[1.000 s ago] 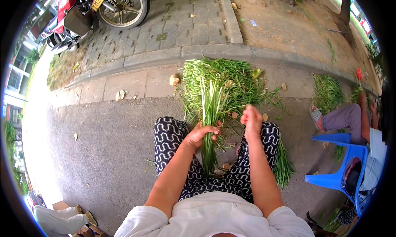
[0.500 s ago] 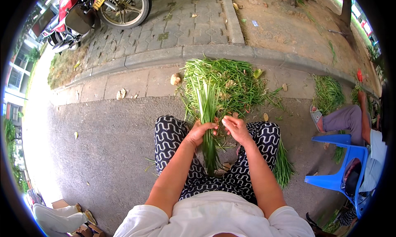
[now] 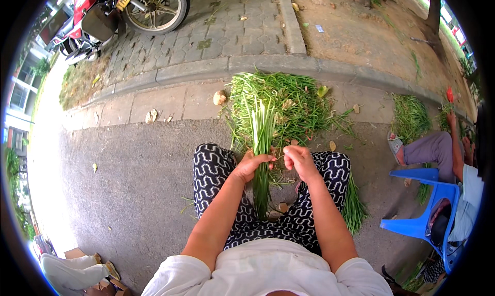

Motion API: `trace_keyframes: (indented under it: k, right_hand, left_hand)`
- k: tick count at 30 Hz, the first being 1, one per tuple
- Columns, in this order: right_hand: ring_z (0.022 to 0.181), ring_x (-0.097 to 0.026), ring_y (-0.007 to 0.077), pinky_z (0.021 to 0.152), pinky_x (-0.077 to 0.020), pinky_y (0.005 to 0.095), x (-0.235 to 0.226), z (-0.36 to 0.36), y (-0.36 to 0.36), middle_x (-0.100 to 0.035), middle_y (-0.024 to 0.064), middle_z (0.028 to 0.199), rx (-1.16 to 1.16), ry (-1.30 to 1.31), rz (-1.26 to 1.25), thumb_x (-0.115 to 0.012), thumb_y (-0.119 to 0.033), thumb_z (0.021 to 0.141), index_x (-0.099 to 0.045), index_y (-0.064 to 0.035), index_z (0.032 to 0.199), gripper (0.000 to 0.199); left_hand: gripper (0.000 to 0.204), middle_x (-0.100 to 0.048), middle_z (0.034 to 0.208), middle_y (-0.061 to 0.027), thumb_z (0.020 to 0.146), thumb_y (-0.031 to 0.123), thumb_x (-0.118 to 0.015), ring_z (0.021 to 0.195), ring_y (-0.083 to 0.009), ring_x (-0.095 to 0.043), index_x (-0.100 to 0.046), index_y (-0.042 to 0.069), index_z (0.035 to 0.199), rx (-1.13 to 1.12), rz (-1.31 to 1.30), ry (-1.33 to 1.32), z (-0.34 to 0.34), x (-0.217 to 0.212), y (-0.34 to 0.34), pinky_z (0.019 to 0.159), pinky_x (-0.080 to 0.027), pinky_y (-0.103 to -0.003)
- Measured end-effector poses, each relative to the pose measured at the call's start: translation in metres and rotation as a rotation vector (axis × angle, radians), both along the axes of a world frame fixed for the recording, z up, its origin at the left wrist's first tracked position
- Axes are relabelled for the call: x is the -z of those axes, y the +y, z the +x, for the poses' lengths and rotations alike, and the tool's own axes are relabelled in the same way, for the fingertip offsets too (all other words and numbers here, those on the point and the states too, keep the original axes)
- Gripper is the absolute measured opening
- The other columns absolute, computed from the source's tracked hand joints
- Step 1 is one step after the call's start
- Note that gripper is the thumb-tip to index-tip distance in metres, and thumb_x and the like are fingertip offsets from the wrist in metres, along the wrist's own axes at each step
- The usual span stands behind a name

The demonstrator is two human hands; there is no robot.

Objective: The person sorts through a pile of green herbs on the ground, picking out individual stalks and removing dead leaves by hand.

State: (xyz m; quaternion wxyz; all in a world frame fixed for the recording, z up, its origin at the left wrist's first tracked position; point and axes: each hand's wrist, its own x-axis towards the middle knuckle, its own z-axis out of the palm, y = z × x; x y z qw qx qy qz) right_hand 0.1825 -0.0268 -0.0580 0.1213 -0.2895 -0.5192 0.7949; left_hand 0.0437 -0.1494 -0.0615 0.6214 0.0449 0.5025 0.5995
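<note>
A bunch of long green chives (image 3: 262,133) stands between my knees, its pale ends toward the far side and its dark leaf tips hanging near my lap. My left hand (image 3: 251,165) is closed around the middle of this bunch. Just right of it, my right hand (image 3: 300,162) is curled, thumb against the fingers; whatever may be in it is too small to make out. Beyond both hands lies a wide heap of loose chives and trimmings (image 3: 299,105) on the ground. Another chive bundle (image 3: 353,206) rests beside my right thigh.
A stone curb (image 3: 206,69) runs behind the heap. To the right are a blue plastic chair (image 3: 446,193), a seated person (image 3: 430,149) and another green pile (image 3: 411,118). A red motorcycle (image 3: 85,12) stands far left. Near left, another person's legs (image 3: 69,275) show.
My right hand has moved slightly right, away from the bunch, and its fingers have curled in more. The left hand keeps its hold, nearly still.
</note>
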Motion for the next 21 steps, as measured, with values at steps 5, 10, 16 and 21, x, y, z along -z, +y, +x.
trace_keyframes:
  k: [5,10,16,21]
  right_hand:
    - [0.046,-0.044,0.0107,0.045,-0.0367,0.0261,-0.011,0.006,0.013,-0.048,0.0002,0.057,0.268,0.185,-0.259,-0.054,-0.016,0.085,-0.056,-0.0046,0.074,0.016]
    - [0.047,-0.044,0.0101,0.045,-0.0358,0.0269,-0.014,0.011,0.022,-0.048,-0.0004,0.056,0.358,0.174,-0.189,-0.054,-0.017,0.084,-0.057,-0.0047,0.073,0.016]
    - [0.06,-0.057,0.0168,0.054,-0.0445,0.0297,0.034,0.011,0.007,-0.062,0.0077,0.07,-0.204,-0.432,0.905,-0.056,-0.024,0.083,-0.058,-0.0001,0.093,0.027]
    - [0.062,-0.05,0.0086,0.053,-0.0441,0.0245,0.015,-0.008,-0.001,-0.058,0.003,0.079,-0.171,-0.329,0.237,-0.051,-0.04,0.088,-0.058,-0.0033,0.105,0.041]
  left_hand:
    - [0.034,-0.058,0.083,-0.0078,0.073,0.008,-0.064,0.063,-0.0149,-0.056,-0.054,0.003,0.105,-0.048,-0.019,0.026,-0.004,0.009,0.0,0.059,-0.048,-0.028]
    - [0.031,-0.057,0.081,-0.0074,0.073,0.007,-0.063,0.062,-0.0145,-0.055,-0.054,0.003,0.102,-0.125,-0.032,0.002,-0.006,0.012,0.0,0.058,-0.048,-0.028]
    - [0.032,-0.057,0.08,-0.0075,0.073,0.008,-0.063,0.062,-0.0147,-0.056,-0.054,0.003,0.103,-0.141,0.006,0.007,-0.006,0.009,0.0,0.059,-0.048,-0.027]
    - [0.032,-0.058,0.081,-0.007,0.072,0.007,-0.063,0.064,-0.015,-0.056,-0.055,0.003,0.103,-0.079,0.022,0.027,-0.006,0.004,-0.002,0.059,-0.048,-0.027]
